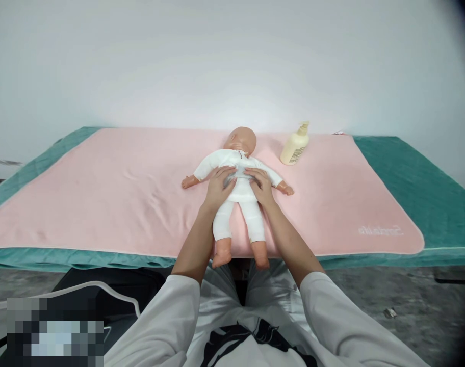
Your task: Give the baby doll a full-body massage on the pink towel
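Observation:
A baby doll (240, 191) in a white top and white leggings lies on its back on the pink mat (140, 193). Its head points away from me, its arms are spread out, and its bare feet reach over the near edge. My left hand (219, 184) rests on the left side of the doll's torso, fingers laid along the cloth and thumb apart. On the other side of the torso, my right hand (261, 184) lies the same way. Both hands touch the white top, and neither is closed around anything.
A cream pump bottle (293, 149) stands upright on the mat, to the right of the doll's head. Under the mat is a green padded cover (423, 188). A pale wall (179, 61) rises behind. Dark items with a white cable (98, 285) are at lower left.

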`<state>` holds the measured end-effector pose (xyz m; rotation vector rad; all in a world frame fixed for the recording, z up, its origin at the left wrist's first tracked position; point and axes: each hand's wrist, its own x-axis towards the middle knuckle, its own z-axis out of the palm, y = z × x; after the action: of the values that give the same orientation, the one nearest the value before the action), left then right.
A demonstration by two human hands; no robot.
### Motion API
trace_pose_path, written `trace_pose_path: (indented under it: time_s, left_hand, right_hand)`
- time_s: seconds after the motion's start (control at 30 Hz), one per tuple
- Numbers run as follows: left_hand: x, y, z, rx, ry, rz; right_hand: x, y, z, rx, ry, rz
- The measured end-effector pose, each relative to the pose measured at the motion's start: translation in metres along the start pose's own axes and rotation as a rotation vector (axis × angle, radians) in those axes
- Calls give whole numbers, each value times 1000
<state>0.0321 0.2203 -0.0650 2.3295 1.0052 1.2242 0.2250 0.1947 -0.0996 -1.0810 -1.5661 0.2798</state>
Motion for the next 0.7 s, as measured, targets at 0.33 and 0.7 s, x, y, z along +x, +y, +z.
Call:
trace_pose_path:
  time_s: [0.33,0.7]
  left_hand:
    - [3,6,-6,-1,-46,-16]
    - [31,7,-5,168,-119,-27]
  right_hand:
    - [0,2,0,29,5,44]
    - [13,5,0,34,-6,55]
